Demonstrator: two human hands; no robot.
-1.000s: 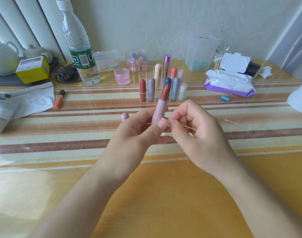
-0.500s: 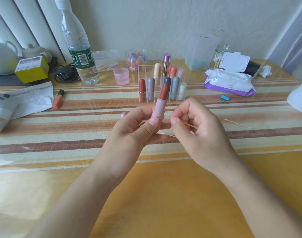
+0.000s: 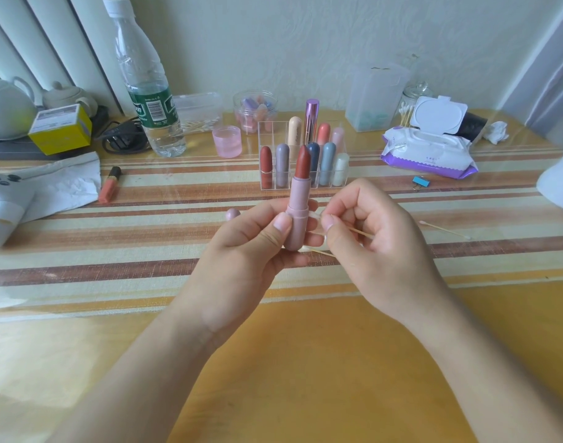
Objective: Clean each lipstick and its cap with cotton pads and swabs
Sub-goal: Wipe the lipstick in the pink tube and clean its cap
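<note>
My left hand (image 3: 251, 247) grips the light lipstick (image 3: 297, 203) by its stiff pink case; my right hand (image 3: 376, 238) pinches the swab (image 3: 361, 233); I judge the bullet soft, easily smeared.

The left grip (image 3: 245, 247) holds the uncapped lipstick (image 3: 297, 199) upright; just right of it, the right grip (image 3: 379, 238) pinches a cotton swab (image 3: 360, 232).

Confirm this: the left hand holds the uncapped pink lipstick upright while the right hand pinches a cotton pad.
One detail is wrong. The head view shows the right hand pinching a thin cotton swab, not a cotton pad. The rest stands: the left hand holds the uncapped pink lipstick upright.
</note>
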